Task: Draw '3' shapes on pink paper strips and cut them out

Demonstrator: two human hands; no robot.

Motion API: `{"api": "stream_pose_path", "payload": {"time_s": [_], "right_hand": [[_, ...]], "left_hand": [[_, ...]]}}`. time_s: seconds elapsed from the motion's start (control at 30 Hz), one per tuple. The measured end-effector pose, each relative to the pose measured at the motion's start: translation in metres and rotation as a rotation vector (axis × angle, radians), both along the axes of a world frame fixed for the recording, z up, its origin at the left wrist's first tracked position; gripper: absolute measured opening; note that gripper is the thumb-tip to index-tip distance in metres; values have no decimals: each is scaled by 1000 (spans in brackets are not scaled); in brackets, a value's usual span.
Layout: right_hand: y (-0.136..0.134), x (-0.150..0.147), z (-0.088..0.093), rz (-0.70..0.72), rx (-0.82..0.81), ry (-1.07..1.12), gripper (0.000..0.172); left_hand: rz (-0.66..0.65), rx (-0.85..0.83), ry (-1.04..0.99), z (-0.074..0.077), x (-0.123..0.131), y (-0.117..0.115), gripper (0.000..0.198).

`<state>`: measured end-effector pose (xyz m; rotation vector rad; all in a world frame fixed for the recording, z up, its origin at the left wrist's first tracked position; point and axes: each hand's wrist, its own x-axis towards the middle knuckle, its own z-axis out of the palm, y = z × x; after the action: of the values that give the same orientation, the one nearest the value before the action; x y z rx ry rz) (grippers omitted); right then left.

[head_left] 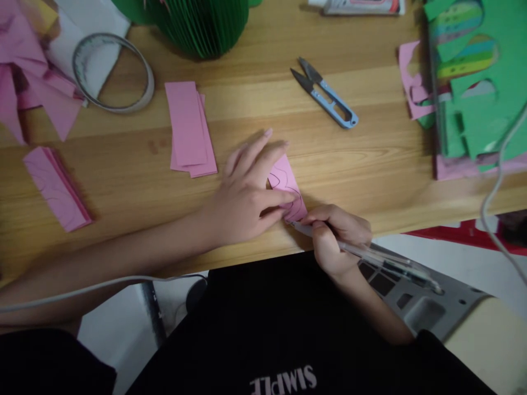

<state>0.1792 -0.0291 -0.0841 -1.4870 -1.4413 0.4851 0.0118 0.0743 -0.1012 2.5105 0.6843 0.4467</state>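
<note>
My left hand (247,197) lies on the wooden table with its fingers spread, pressing a narrow pink paper strip (286,178) flat. Dark curved lines are drawn on that strip. In my right hand (340,236) is a clear-barrelled pen (395,269), its tip at the strip's near end. Left of my left hand sits a small stack of plain pink strips (187,126). Further left lies a thicker folded pink bundle (57,189) with faint drawn curves. Beyond my hands are small blue-handled thread snips (325,93), blades spread apart.
A tape roll (148,82) and crumpled pink paper (37,71) are at the upper left. A green pleated paper ball (201,27) and a tube (362,6) lie at the far side. Green cut paper (486,120) and a white cable (500,175) are on the right.
</note>
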Motion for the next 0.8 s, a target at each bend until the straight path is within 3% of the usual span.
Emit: {"api": "stream_pose_path", "payload": {"time_s": [0.23,0.8], "right_hand": [[0,-1,0,5,0,-28,25],[-3,-4,-2,-44,-6,-20,26]], "left_hand": [[0,23,10,0,0,0,26],[-7,41,-35,-1,0,0,18]]}}
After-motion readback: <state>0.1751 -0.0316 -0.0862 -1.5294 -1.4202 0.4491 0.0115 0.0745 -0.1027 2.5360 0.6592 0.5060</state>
